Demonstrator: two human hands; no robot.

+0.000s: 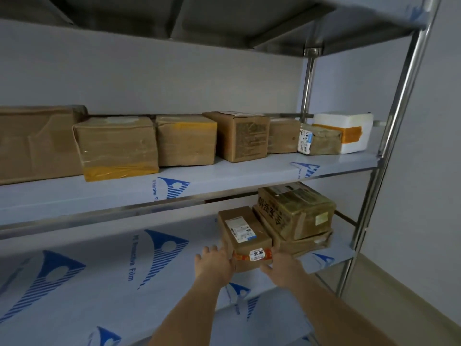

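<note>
A small cardboard box [245, 237] with a white shipping label on top and a "5006" sticker on its taped front sits at the front edge of the lower shelf [119, 278]. My left hand [214, 264] presses against the box's left side with fingers spread and fairly straight, its thumb at the front. My right hand [280, 269] wraps the box's front right corner, with the thumb lying along the lower front edge. Its fingers are hidden beside the box.
Two stacked taped boxes [296, 213] stand right next to the small box. The middle shelf [224, 178] holds a row of several cardboard boxes and a white foam box [349, 131]. Steel posts [389, 136] bound the rack's right side. Blue-printed protective film covers the shelves.
</note>
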